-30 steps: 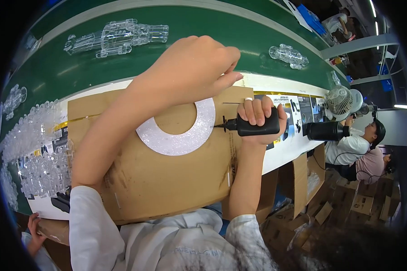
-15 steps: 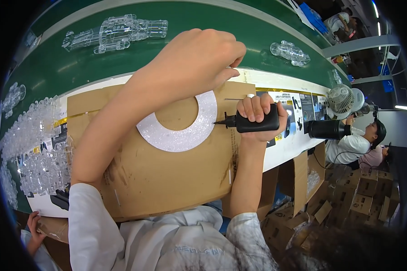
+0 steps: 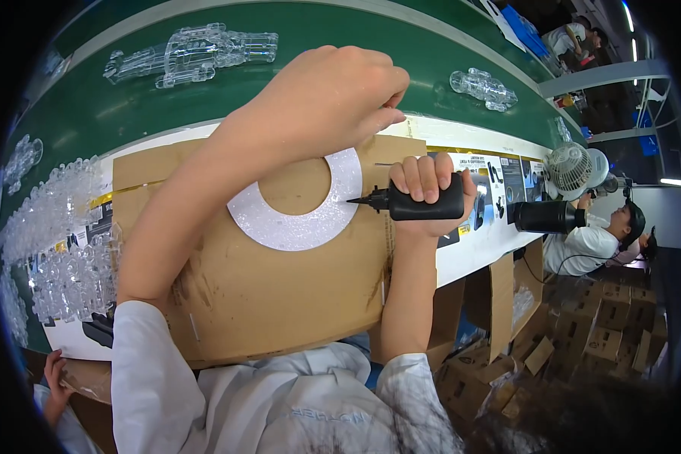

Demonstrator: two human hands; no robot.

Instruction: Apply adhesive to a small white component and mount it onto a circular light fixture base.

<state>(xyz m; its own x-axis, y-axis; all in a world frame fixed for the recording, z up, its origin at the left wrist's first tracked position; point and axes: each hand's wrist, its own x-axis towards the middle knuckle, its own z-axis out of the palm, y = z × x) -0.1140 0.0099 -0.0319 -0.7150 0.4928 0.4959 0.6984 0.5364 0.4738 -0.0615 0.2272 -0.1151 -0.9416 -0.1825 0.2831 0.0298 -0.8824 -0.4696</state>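
Observation:
A white, speckled flat ring (image 3: 291, 231) lies on a sheet of brown cardboard (image 3: 280, 303), its upper left part hidden under my left forearm. My right hand (image 3: 425, 189) is wrapped around a black squeeze bottle (image 3: 435, 201) held sideways. The bottle's thin pointed nozzle aims left, its tip over the right side of the ring; whether it touches cannot be told. My left hand (image 3: 348, 87) reaches across beyond the ring's far edge, fingers curled under and thumb toward them. Anything in those fingers is hidden.
Clear plastic figures lie on the green tabletop (image 3: 340, 34): a long one (image 3: 204, 54) and a smaller one (image 3: 484, 89). Many similar clear pieces (image 3: 72, 276) pile up at left. A black bottle (image 3: 548, 217) and a fan (image 3: 571, 168) stand right. Other people and cartons (image 3: 609, 340) are beyond.
My right hand has shifted slightly left with the squeeze bottle, so the nozzle tip has gone from the ring's outer edge to over its surface. My left hand has barely moved.

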